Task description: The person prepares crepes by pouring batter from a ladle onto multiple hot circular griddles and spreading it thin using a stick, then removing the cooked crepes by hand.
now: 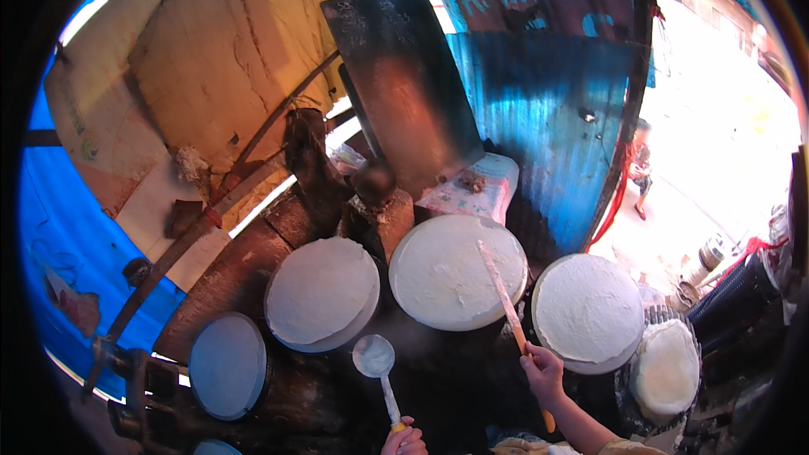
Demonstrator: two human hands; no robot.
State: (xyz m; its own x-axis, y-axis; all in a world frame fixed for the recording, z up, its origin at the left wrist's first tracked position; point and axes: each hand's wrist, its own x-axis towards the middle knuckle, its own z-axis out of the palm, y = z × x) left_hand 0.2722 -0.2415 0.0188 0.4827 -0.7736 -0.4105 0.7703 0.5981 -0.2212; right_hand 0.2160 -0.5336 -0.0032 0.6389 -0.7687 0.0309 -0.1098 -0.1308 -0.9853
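At the lower edge, the left hand (404,438) is closing its fingers around the handle of a ladle (373,356), whose round bowl, whitish inside, is pointing away from the person. To its right, the right hand (543,372) is gripping a long wooden stick (504,299) partway along its length. The white-coated far end of the stick is extending over the right part of the middle white disc (438,274); whether the two are touching cannot be told. The left white disc (320,291) and the right white disc (587,310) are flanking it, each showing a pale, uneven surface. Farther left, a smaller blue-grey disc (226,366) is lying near the lower edge. At the far right, an oval white slab (666,368) is resting beside the right white disc. Behind the row, a dark board (396,76) is leaning near a blue corrugated sheet (539,126), and a passer-by (642,164) is appearing in the bright area outside.
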